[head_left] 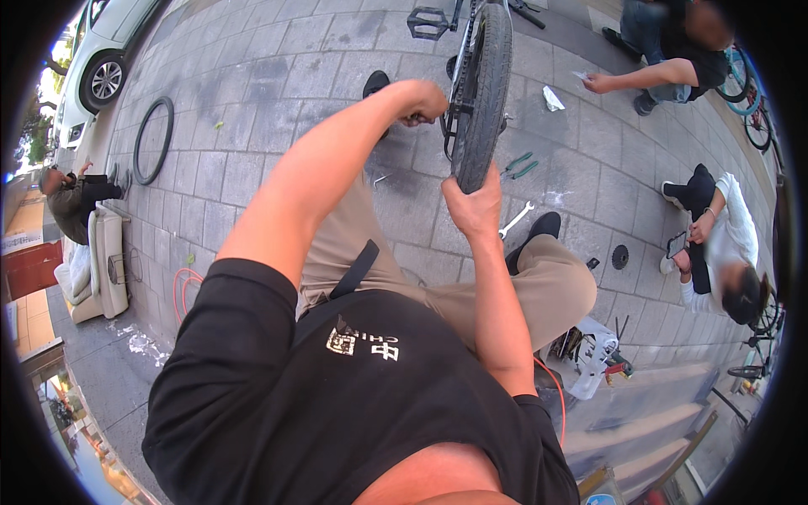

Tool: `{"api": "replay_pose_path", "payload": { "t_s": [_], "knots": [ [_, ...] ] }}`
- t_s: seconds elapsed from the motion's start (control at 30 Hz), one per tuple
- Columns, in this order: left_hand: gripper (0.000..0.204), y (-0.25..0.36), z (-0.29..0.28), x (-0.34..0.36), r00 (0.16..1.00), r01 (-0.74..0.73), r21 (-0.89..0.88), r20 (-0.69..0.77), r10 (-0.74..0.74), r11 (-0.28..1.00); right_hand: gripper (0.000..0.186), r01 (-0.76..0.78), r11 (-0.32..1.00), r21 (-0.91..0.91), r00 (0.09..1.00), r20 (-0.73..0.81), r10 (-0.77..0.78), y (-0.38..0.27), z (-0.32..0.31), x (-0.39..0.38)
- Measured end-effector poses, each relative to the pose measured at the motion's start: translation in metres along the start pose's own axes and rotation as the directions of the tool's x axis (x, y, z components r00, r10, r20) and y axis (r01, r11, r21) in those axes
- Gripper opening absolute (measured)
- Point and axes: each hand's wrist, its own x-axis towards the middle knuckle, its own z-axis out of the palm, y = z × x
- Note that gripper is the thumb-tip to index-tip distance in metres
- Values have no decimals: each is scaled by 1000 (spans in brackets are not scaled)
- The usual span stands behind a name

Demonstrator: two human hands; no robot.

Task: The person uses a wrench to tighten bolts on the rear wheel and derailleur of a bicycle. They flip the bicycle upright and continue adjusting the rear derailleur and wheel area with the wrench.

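Note:
A bicycle wheel with a black tyre (490,93) stands on edge in front of me, still joined to its bike, whose pedal (427,23) shows at the top. My right hand (473,206) wraps round the tyre's near end. Beside the wheel's left side, close to the chain and hub, my left hand (423,103) is closed, its fingers curled inward. What it holds, if anything, is hidden. Green-handled pliers (523,166) and a silver spanner (516,220) lie on the paving right of the wheel. Left of it lies a small bent metal tool (383,178).
A loose black tyre (154,141) lies to the left, near a parked white car (105,50). A tool container (589,358) stands by my right knee. Orange hose (551,396) runs nearby. People stand at the right; someone sits by an armchair (105,269) at left.

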Motion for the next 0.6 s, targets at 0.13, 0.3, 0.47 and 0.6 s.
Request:
{"api": "replay_pose_path", "payload": {
  "t_s": [0.13, 0.3, 0.47, 0.6],
  "knots": [
    [23, 54, -1, -58, 999, -42, -182, -3, 42, 982, 67, -14, 997, -73, 997, -81, 8, 11, -14, 1],
    [29, 49, 9, -65, 994, -37, -175, -105, 19, 984, 65, -11, 1000, -19, 996, -93, 10, 12, -4, 1],
    [30, 61, 14, -103, 962, -3, -132, -272, -33, 991, 54, -21, 999, -35, 993, -119, 16, 1, -11, 6],
    [29, 57, 16, -98, 963, -29, -128, -271, -7, 991, 44, -17, 1000, -10, 992, -126, 16, 4, -8, 1]
  ]
}}
